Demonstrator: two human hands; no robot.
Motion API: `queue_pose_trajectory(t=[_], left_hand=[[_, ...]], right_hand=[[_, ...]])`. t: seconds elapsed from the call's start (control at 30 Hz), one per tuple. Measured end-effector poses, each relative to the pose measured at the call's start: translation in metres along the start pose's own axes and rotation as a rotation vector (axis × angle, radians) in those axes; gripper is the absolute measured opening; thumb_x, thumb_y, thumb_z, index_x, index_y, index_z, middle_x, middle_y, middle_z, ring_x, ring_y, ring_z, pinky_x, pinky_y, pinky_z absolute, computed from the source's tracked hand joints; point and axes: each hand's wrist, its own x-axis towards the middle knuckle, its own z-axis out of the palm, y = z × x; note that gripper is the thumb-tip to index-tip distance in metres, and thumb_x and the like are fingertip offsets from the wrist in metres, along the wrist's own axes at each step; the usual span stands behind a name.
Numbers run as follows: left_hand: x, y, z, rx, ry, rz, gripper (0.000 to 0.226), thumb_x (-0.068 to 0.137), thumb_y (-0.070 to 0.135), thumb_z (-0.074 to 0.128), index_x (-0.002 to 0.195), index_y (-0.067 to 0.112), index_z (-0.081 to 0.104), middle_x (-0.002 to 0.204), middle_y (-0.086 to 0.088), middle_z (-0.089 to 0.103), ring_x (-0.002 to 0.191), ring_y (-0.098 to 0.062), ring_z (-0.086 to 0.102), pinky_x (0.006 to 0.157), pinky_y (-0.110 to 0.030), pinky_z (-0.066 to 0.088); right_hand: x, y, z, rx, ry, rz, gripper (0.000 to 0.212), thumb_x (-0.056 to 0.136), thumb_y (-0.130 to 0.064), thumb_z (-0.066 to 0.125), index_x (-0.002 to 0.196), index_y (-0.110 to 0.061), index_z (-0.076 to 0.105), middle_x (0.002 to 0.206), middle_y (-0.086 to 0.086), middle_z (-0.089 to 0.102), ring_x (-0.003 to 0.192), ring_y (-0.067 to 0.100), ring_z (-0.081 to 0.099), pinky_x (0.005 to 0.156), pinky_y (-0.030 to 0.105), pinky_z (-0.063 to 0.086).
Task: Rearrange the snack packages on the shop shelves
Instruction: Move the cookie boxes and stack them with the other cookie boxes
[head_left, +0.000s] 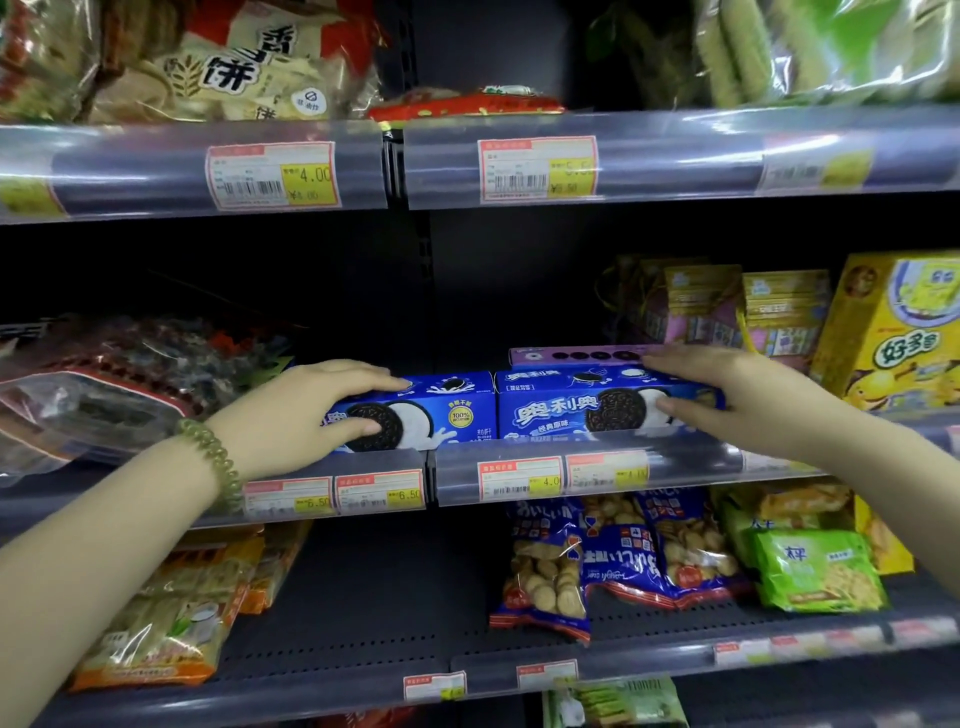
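Note:
Two blue cookie boxes stand side by side at the front of the middle shelf. My left hand (306, 410) grips the left blue box (447, 410), fingers over its top and thumb on its front face. My right hand (727, 395) holds the right blue box (550, 410) the same way at its right end. A flat purple cookie box (571, 355) lies just behind the right blue box, under my right fingertips. A green bead bracelet (213, 457) circles my left wrist.
Clear bags of dark snacks (104, 384) lie left of the boxes, yellow cartoon boxes (893, 332) stand to the right. The lower shelf (363, 623) holds blue biscuit bags (613, 561), a green pack (815, 571) and orange packs (171, 613). The upper shelf's price rail (467, 161) overhangs.

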Motion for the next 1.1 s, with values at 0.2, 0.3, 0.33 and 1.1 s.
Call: queue_pose_trajectory(t=[0.2, 0.3, 0.33, 1.1], left_hand=[[0.007, 0.026, 0.011, -0.071, 0.025, 0.051, 0.089, 0.066, 0.085, 0.032, 0.140, 0.036, 0.042, 0.145, 0.024, 0.033, 0.133, 0.008, 0.024, 0.114, -0.024, 0.025], [0.005, 0.030, 0.017, -0.090, 0.009, 0.034, 0.101, 0.057, 0.093, 0.025, 0.142, 0.039, 0.037, 0.141, 0.030, 0.031, 0.129, 0.013, 0.022, 0.109, -0.016, 0.021], [0.005, 0.030, 0.017, -0.089, 0.012, 0.032, 0.096, 0.061, 0.089, 0.029, 0.142, 0.039, 0.036, 0.145, 0.027, 0.032, 0.129, 0.014, 0.021, 0.109, -0.015, 0.019], [-0.004, 0.024, 0.027, 0.025, 0.062, 0.116, 0.077, 0.077, 0.072, 0.033, 0.146, 0.038, 0.030, 0.148, 0.028, 0.022, 0.137, 0.008, 0.017, 0.112, -0.017, 0.011]], right_hand=[[0.044, -0.023, -0.002, 0.115, 0.023, 0.096, 0.061, 0.090, -0.054, 0.041, 0.139, -0.019, 0.047, 0.144, 0.003, 0.049, 0.132, 0.021, 0.045, 0.104, 0.031, 0.037], [0.053, -0.022, 0.013, 0.111, -0.057, 0.100, 0.045, 0.096, -0.045, 0.042, 0.133, -0.023, 0.055, 0.140, 0.000, 0.054, 0.127, 0.019, 0.049, 0.101, 0.030, 0.040], [0.053, -0.022, 0.015, 0.125, -0.045, 0.075, 0.042, 0.096, -0.043, 0.043, 0.129, -0.023, 0.058, 0.138, -0.003, 0.055, 0.125, 0.016, 0.050, 0.099, 0.027, 0.040], [0.042, -0.029, 0.025, -0.045, 0.171, 0.070, 0.037, 0.095, -0.039, 0.037, 0.117, -0.038, 0.067, 0.122, -0.010, 0.067, 0.080, 0.017, 0.067, 0.050, 0.025, 0.044]])
